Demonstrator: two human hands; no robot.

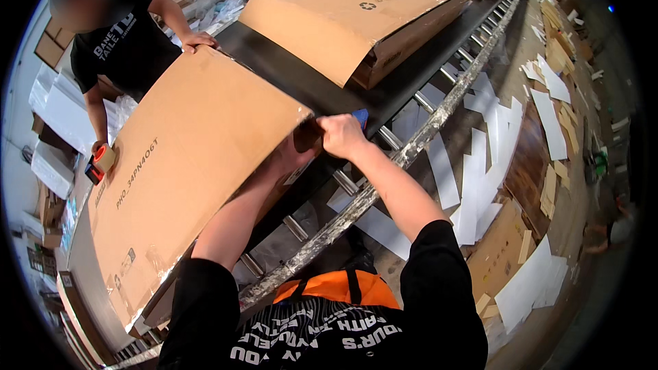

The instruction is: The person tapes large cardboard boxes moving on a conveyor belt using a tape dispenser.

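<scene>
A large brown cardboard box (185, 144) lies on the conveyor in front of me, its broad top facing up. Under the overhanging near edge of that top, my left hand (298, 153) reaches in against the box's side. Its fingers look stretched out, partly in shadow. At the box's right corner, my right hand (340, 136) is closed around a blue-ended tool (361, 118) that the hand mostly hides. Across the box, a co-worker (123, 34) rests one hand on the far corner and holds a red and black tape dispenser (102, 159) with the other.
A second cardboard box (356, 10) lies farther along the black belt (274, 62). Metal rollers (345, 181) and a worn, paint-spattered rail (404, 157) run between me and the belt. White sheets (473, 185) and cardboard scraps (504, 253) litter the floor at right.
</scene>
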